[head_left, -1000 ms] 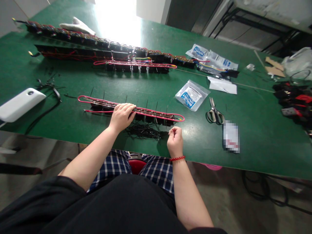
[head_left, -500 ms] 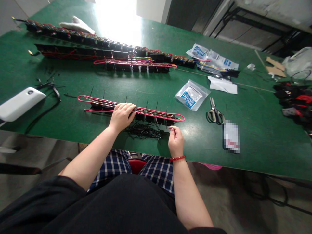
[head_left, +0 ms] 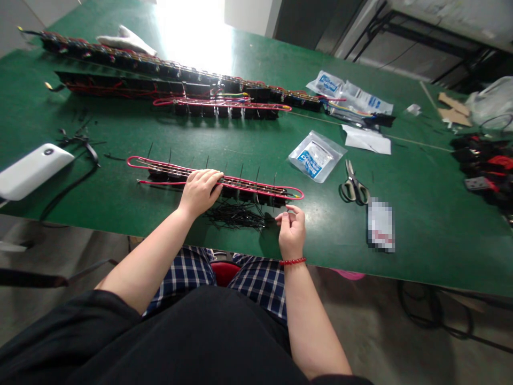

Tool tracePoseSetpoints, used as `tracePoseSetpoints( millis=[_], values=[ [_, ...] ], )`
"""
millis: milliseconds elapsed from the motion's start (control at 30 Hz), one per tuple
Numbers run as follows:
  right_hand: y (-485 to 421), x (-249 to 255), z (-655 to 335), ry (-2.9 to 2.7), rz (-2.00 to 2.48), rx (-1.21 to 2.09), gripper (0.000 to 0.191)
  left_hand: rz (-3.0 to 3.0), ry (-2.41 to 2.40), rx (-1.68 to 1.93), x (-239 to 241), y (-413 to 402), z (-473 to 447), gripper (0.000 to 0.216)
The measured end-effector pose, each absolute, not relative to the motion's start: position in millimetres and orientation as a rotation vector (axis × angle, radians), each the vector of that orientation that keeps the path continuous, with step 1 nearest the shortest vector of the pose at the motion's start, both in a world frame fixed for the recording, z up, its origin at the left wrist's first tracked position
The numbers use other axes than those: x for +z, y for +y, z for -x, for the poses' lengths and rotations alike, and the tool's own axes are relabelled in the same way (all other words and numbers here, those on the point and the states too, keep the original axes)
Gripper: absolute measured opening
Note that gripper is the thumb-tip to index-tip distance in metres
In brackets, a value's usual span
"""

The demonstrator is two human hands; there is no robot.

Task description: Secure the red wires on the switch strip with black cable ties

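Observation:
A black strip-like assembly with a red cable looped along it (head_left: 252,187) lies across the table in front of me. Thin black cable ties (head_left: 207,162) stick up from it at several spots. My left hand (head_left: 201,190) is closed over its middle, fingers on top and thumb at the near side. Just below the assembly's right end, my right hand (head_left: 292,230) is closed with bent fingertips close together; whatever they pinch is too small to make out. Between the hands lies a loose pile of black cable ties (head_left: 236,215).
Scissors (head_left: 352,184) and a blurred packet (head_left: 381,224) lie to the right, near a clear plastic bag (head_left: 316,156). Farther back are a similar red-cabled assembly (head_left: 228,109) and long wired strips (head_left: 120,59). At left sits a white device (head_left: 36,170).
My right hand has shifted slightly right, and its fingers have changed position near the assembly's end. The left hand stays on the assembly.

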State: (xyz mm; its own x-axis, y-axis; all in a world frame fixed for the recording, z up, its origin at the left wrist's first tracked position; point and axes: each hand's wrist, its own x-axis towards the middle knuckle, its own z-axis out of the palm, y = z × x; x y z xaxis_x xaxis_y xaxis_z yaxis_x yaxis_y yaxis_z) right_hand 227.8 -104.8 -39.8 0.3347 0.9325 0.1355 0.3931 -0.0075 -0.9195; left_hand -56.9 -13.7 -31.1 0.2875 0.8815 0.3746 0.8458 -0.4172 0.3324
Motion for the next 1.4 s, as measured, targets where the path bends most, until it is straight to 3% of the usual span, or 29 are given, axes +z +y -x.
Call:
tracePoseSetpoints(
  millis=[367, 733, 1400],
  values=[
    [-106.2, -35.9, -226.8, -1.165, 1.582, 0.719, 0.025, -2.442, 1.647, 0.810, -31.3, -13.9, 56.8, 0.038],
    [-104.4, -38.7, -233.1, -1.287, 1.649, 0.451, 0.023, -2.440, 1.637, 0.817, -29.9, -14.1, 55.9, 0.038],
    [-103.6, -41.4, -231.7, -1.323, 1.630, 0.504, 0.025, -2.495, 1.649, 0.799, -26.6, -22.2, 55.6, 0.033]
  ],
)
